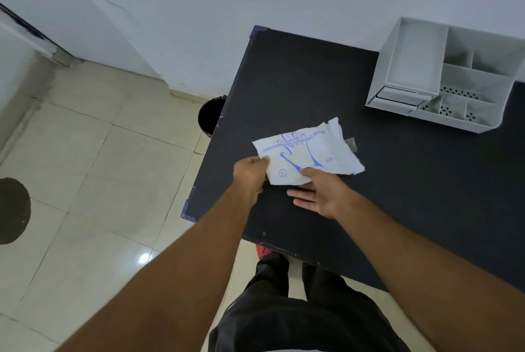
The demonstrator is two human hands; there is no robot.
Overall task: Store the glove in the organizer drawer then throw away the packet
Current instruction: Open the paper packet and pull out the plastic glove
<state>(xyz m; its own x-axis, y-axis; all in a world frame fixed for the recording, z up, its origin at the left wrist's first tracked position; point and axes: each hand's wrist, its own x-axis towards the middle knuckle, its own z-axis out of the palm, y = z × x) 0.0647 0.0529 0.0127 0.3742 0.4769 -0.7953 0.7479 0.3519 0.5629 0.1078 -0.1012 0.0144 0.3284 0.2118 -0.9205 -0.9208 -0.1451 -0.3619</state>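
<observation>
A white plastic glove packet (309, 152) with blue print lies on the black table (412, 195), slightly lifted at its near end. My left hand (250, 175) grips the packet's near left corner. My right hand (321, 192) rests at the packet's near edge, thumb on top and fingers spread flat below it. The white organizer (443, 76) stands at the table's far right by the wall, with open compartments on top and a small drawer (397, 94) at its lower left front. No loose glove is visible outside the packet.
A black bin (211, 115) stands on the tiled floor just past the table's left edge. The white wall runs behind the table. A dark round mark (12, 209) lies on the floor at far left. My legs stand at the table's near edge.
</observation>
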